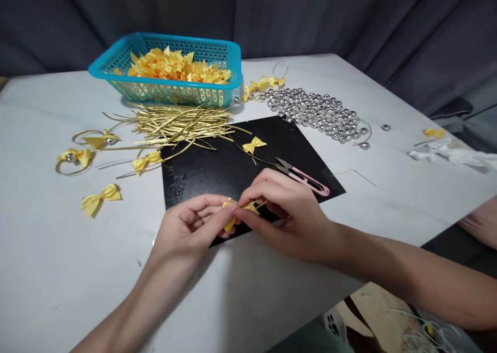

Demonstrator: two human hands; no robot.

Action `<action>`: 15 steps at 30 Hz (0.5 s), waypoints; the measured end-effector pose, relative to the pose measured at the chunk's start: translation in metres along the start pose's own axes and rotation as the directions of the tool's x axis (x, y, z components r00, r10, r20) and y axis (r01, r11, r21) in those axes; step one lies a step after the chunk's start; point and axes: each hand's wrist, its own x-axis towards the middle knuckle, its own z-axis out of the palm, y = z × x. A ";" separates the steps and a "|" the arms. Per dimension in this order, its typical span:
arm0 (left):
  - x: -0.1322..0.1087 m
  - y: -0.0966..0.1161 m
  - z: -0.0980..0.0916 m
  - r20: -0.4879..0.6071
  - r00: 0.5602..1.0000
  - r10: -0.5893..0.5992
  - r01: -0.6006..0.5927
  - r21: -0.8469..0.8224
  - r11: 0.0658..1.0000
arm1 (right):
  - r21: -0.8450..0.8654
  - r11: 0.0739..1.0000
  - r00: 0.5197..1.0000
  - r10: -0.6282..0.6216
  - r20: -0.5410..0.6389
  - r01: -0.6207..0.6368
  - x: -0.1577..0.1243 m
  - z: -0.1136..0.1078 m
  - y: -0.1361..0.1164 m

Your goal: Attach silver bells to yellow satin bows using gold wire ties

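Observation:
Over the near edge of the black mat, both hands meet at a yellow ribbon bow. My left hand pinches one side of the bow between thumb and fingers. My right hand is closed at the bow's middle, its thumb and fingertips touching what looks like a gold tie; the fingers partly hide the bow's other loop. Thread snips with pink handles lie just beyond my right hand. Another yellow bow rests farther up the mat.
A blue basket of yellow bows stands at the back, with a pile of gold ties before it. Silver bells are heaped at back right. Finished-looking bows with bells lie left. White crumpled material is far right.

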 end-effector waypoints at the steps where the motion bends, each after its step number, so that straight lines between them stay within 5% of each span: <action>1: 0.000 0.000 0.000 0.001 1.000 0.009 -0.009 0.007 1.000 | 0.033 0.999 1.000 0.004 0.012 -0.004 0.001 0.000 0.000; 7: -0.002 0.003 0.001 0.006 0.996 0.088 -0.088 0.125 0.988 | 0.266 0.927 0.959 0.222 0.178 -0.264 0.004 -0.001 -0.004; 12: -0.003 0.005 0.002 0.029 0.995 0.098 -0.102 0.183 0.978 | 0.497 0.659 0.819 0.374 0.434 -0.564 0.007 -0.005 -0.006; 15: -0.004 0.004 0.003 0.028 0.994 0.103 -0.106 0.230 0.967 | 0.569 0.573 0.804 0.356 0.476 -0.590 0.007 -0.006 -0.004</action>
